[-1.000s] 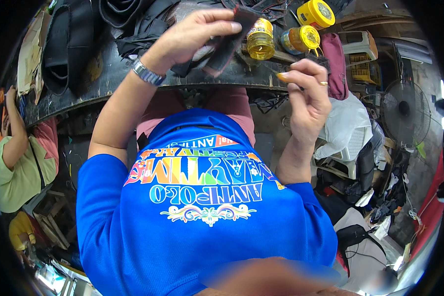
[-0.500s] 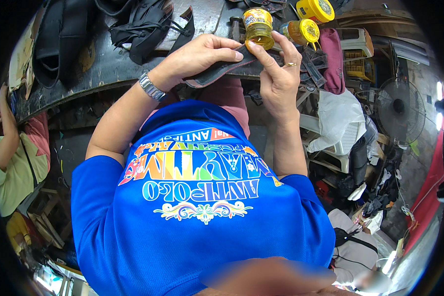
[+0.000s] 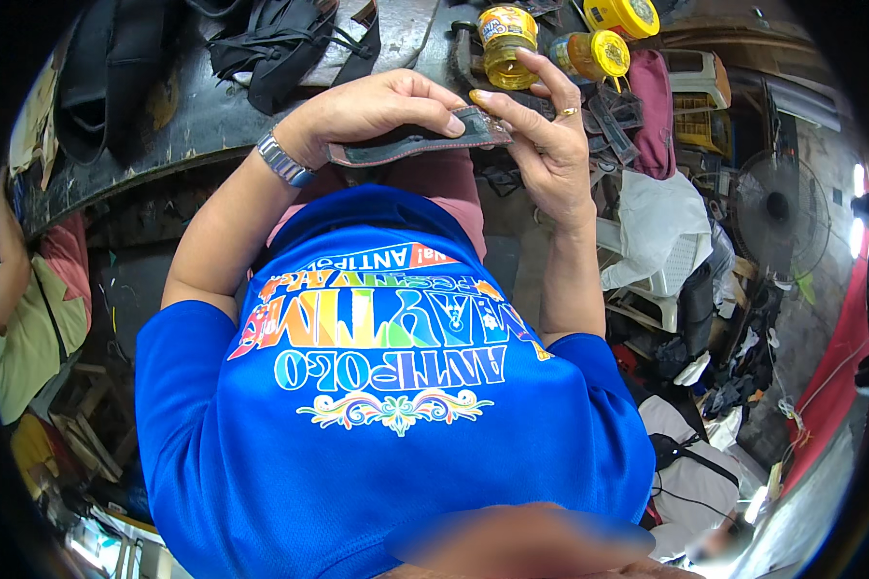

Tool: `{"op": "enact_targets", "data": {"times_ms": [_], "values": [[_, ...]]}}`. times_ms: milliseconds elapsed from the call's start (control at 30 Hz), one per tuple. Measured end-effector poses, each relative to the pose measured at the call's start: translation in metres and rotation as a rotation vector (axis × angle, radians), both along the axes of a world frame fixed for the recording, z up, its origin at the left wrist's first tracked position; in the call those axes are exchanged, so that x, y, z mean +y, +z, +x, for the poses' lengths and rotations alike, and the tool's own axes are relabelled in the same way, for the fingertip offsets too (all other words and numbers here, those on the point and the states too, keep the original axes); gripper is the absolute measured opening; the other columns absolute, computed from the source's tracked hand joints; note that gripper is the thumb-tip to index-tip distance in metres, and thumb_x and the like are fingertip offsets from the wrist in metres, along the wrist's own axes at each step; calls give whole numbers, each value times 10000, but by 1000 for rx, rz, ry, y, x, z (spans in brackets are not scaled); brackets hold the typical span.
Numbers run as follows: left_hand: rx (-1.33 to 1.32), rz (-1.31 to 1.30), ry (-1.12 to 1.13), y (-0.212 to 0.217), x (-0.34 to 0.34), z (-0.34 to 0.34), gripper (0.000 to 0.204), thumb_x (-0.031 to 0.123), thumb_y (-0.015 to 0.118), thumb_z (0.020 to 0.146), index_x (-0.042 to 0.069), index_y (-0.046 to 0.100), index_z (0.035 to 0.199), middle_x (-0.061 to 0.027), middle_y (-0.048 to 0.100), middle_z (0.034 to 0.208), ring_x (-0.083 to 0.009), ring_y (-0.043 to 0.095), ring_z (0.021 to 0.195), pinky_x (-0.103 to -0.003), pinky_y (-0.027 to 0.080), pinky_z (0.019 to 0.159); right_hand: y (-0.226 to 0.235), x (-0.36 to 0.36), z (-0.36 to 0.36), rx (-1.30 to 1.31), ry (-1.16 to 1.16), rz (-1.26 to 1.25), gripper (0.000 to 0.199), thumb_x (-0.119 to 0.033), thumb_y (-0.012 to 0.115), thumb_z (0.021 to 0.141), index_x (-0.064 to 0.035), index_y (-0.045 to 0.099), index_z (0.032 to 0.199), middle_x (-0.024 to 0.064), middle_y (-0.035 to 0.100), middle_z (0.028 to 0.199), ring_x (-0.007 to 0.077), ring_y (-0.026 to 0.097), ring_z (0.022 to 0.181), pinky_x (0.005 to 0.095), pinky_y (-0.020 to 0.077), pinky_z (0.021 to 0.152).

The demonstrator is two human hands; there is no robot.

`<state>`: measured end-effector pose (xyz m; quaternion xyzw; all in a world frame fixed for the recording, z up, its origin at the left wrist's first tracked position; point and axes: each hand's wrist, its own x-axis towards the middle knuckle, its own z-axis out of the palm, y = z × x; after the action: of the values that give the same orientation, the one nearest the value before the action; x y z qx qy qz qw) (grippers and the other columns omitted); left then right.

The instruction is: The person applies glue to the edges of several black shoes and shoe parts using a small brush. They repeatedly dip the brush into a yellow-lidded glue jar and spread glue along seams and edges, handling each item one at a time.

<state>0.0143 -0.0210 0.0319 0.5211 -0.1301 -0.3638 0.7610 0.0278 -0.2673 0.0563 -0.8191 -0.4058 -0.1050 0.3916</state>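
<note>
Head view: dark strip [image 3: 410, 145] held over the lap [image 3: 444, 181].
Left hand [image 3: 372, 114] pinches it; right hand [image 3: 548, 145] has spread fingers at its right end, whether gripping I cannot tell; a firm left pinch should prevent buckling.

Slightly curved black strip [image 3: 391, 149] with reddish edge, in left fingers [image 3: 453, 125].

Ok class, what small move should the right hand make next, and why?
Probably wipe the yellow-smeared index fingertip of the right hand along the dark strip: that fingertip is at the strip's right end, and the left hand pinches the strip.
</note>
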Motion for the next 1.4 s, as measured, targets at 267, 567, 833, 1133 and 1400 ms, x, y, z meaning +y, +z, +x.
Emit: {"op": "enact_targets", "data": {"times_ms": [267, 567, 833, 1133, 1400], "values": [[99, -84, -19, 2, 7, -4, 322, 251, 687, 955, 8, 728, 1162, 23, 657, 781, -32, 538, 640, -198, 434, 592, -10, -3, -1, 123, 144, 100, 515, 63, 700, 744, -191, 786, 1184, 141, 513, 1495, 279, 468, 1381, 404, 393, 1068], [156, -357, 314, -8, 1, 3, 285, 232, 669, 991, -16, 703, 1126, -12, 685, 859, -45, 606, 726, -214, 490, 651, -8, -8, -11, 83, 48, 211, 569, 26, 704, 804, -145, 663, 1345, 165, 547, 1416, 252, 513, 1306, 381, 441, 1026], [-137, -269, 883, -14, -37, -7, 313, 201, 641, 1021, 5, 684, 1262, -36, 733, 1111, -66, 667, 978, -256, 544, 891, -8, 40, -51, 555, -27, 366, 975, 58, 645, 912, -152, 31, 1639, 132, 662, 1059, 153, 672, 886, 291, 568, 789], [-257, 213, 410, -6, 5, -24, 186, 183, 779, 894, 43, 733, 1005, -11, 707, 884, -65, 622, 804, -231, 490, 735, -5, 25, -37, 750, 9, 478, 740, 50, 627, 917, -57, 305, 1575, 73, 657, 927, 91, 603, 741, 226, 518, 660], [-216, 81, 694, -18, -3, -23, 171, 191, 753, 930, 53, 660, 892, 3, 652, 798, -68, 610, 725, -231, 496, 656, -25, 12, -9, 69, -536, -400, 450, -154, 686, 915, -108, 614, 1356, 111, 648, 845, 279, 675, 734, 395, 534, 667]]}}
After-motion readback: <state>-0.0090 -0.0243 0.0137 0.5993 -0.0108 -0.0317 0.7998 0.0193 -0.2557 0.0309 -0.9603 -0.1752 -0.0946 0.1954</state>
